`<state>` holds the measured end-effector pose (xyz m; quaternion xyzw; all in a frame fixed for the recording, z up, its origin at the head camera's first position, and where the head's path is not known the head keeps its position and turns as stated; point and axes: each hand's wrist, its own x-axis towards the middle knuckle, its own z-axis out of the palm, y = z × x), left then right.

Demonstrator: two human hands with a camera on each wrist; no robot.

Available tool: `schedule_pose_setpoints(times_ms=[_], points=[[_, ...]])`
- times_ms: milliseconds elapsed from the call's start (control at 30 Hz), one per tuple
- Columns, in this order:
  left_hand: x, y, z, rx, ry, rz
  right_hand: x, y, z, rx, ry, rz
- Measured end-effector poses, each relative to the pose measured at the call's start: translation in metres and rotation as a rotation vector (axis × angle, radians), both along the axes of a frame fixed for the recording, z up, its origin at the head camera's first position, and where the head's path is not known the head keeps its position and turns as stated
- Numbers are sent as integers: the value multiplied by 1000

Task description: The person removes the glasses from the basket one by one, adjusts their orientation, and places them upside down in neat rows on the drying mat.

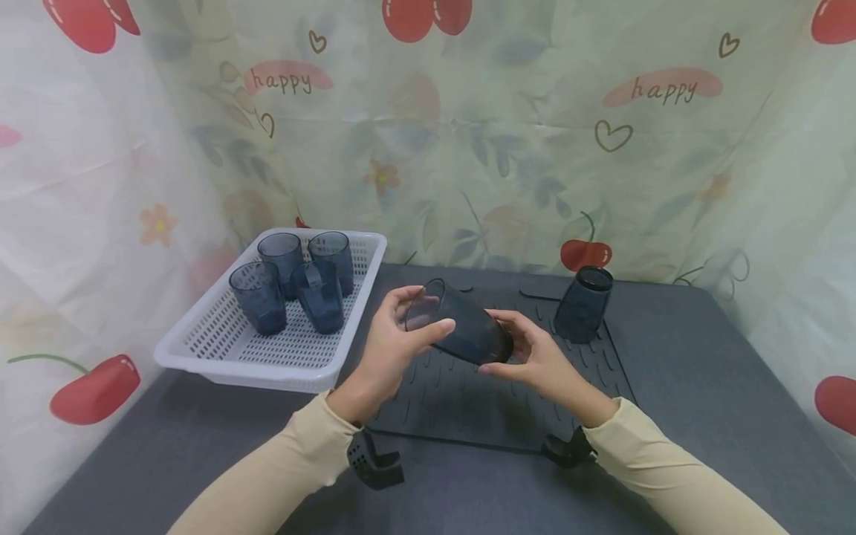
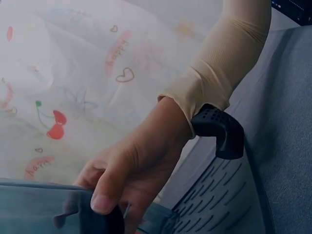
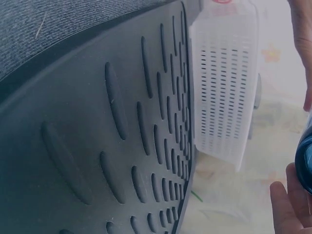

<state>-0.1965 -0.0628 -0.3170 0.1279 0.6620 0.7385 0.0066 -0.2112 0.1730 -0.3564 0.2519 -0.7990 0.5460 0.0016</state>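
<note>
Beige sleeves (image 1: pixel 257 475) lead to hands (image 1: pixel 386 343) (image 1: pixel 540 360) curled round a tilted glass (image 1: pixel 467 325) between them.

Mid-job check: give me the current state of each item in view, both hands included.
Left hand: curled round the held glass's rim end.
Right hand: gripping its base end.
Held glass: tilted, raised above the mat.
Glass on the mat: upside down, base up.
Four glasses: in the basket, rims up.
Basket: upright.
Ridged mat: lying flat.
</note>
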Motion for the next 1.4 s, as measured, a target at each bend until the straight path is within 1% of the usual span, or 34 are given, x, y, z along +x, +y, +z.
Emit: schedule_pose_setpoints(times_ms=[100, 233, 333, 467, 567, 733, 833, 933, 1033, 1133, 1267, 1333, 1400], points=[[-2, -2, 1, -31, 1, -34, 1, 2, 1, 3, -10, -6], [-5, -9, 4, -86, -1, -114, 0, 6, 2, 3, -14, -4], [-8, -15, 6, -161, 11, -166, 0, 11, 4, -4, 8, 15], [-10, -22, 9, -296, 1, -197, -1, 19, 9, -29, 38, 52], [-10, -26, 11, -377, -7, -225, 0, 23, 14, -54, 44, 67], [-11, -30, 9, -445, 24, -310, 1, 26, 23, -76, 82, 71], [-11, -30, 5, -489, 60, -340, 3, 25, 29, -101, 109, 73], [-11, -29, 0, -517, 92, -350, 4, 23, 32, -173, 112, 102], [-11, -26, -7, -514, 88, -363, 5, 19, 33, -267, 97, 154], [-11, -21, -14, -528, 85, -360, 6, 14, 33, -341, 87, 201], [-13, -14, -23, -575, 94, -327, 8, 6, 32, -386, 90, 220], [-13, -10, -27, -593, 90, -319, 9, 2, 32, -396, 91, 212], [-14, -6, -29, -589, 88, -322, 10, -1, 33, -393, 82, 194]])
